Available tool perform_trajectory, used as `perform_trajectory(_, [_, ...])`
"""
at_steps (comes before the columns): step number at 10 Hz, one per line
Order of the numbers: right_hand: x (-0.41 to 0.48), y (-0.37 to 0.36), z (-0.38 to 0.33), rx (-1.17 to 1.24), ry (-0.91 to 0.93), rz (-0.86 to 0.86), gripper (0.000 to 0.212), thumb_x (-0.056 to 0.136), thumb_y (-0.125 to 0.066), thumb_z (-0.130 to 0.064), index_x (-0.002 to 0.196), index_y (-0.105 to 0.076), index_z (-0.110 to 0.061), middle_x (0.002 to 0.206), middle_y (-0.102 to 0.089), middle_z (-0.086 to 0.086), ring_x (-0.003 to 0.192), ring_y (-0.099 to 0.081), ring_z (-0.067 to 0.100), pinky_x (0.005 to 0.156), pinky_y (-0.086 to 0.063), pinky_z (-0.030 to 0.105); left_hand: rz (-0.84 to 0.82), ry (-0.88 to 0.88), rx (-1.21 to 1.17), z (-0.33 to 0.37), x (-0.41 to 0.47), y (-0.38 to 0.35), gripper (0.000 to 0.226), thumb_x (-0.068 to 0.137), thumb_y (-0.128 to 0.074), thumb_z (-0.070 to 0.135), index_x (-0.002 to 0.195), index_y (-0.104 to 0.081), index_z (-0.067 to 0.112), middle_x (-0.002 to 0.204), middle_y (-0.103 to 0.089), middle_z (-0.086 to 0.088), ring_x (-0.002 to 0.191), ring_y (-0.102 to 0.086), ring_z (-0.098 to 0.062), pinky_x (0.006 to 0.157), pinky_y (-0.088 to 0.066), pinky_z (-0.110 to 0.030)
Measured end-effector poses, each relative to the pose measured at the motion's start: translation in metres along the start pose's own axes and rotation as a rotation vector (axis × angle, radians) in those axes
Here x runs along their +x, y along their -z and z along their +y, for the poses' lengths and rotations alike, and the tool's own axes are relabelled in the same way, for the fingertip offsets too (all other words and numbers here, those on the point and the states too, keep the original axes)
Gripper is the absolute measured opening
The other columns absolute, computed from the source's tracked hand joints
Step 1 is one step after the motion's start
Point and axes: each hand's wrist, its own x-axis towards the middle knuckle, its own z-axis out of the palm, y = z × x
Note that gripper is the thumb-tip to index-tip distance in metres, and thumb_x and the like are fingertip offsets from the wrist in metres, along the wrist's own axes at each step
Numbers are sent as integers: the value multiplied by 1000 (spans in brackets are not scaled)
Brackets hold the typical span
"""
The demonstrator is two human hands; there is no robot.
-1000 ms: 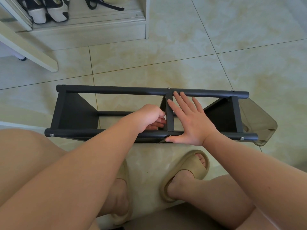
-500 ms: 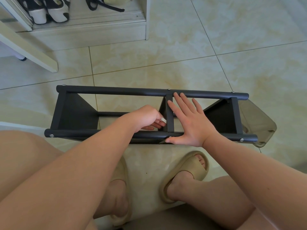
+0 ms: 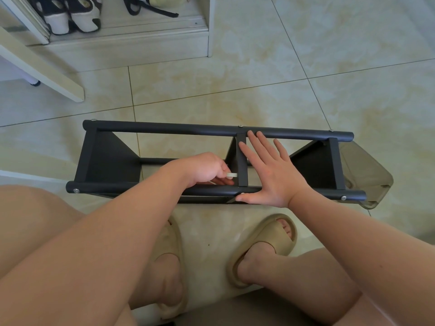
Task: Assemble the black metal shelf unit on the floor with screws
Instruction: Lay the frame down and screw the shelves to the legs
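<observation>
**Shelf frame lying on its side, both hands at the middle bar**

The black shelf is down on the tiled floor, right under both hands. Its long axis runs left to right. The far rail sits just past the fingertips and the near rail runs under the wrists. The open side faces up, so you look down between the rails at the dark panels inside.

The left hand is curled, pinching a small pale bit right against the left side of the middle crossbar. I can't tell what that bit is, as the fingers hide most of it.

The right hand lies flat and spread just right of the crossbar, with its fingertips near the far rail and its thumb along the near rail. It holds nothing.

Silver screw heads show at the rail ends.

Off the shelf's right end, beyond the right hand, there's a smoky see-through thing that's hard to make out. Tan slippers sit below the hands. The shoes far past the left hand are cut off by the edge.
</observation>
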Motion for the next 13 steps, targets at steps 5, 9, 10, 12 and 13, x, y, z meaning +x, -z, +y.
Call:
perform_trajectory(5, [0,1,1,-4,-2,-12,122,73,-34,-96,163,-3,-20,170,11,7,156,13,27,126,1,54,-35,-58,216,4,-6,0,26,97,-58,8,79,-65,26,87,-61,6,95,-54,-19,89,-40,-31])
perform_trajectory(9, [0,-1,1,-6,-1,-7,121,74,-33,-97,163,-2,-21,170,11,6,156,13,27,126,-1,55,154,-147,351,9,-10,9,15,96,-61,12,101,-74,18,98,-64,4,93,-56,-14,82,-39,-25])
perform_trajectory(10, [0,0,1,-3,0,-9,121,74,-33,-97,163,-1,-22,170,12,6,156,13,26,126,0,55,185,-187,207,11,-5,7,12,96,-62,17,87,-67,23,90,-62,10,92,-57,-11,85,-42,-26])
perform_trajectory(12, [0,0,0,6,5,-1,121,73,-33,-97,163,-3,-21,170,10,6,156,12,26,126,0,55,183,11,-325,10,7,-8,15,97,-63,19,111,-64,12,94,-71,-2,95,-69,-13,89,-57,-33])
perform_trajectory(13, [0,0,1,2,5,0,121,74,-34,-96,163,-3,-21,170,10,7,156,12,27,126,-1,56,247,38,-340,13,5,-10,7,97,-64,16,104,-61,17,90,-70,-2,90,-68,-13,89,-56,-33])
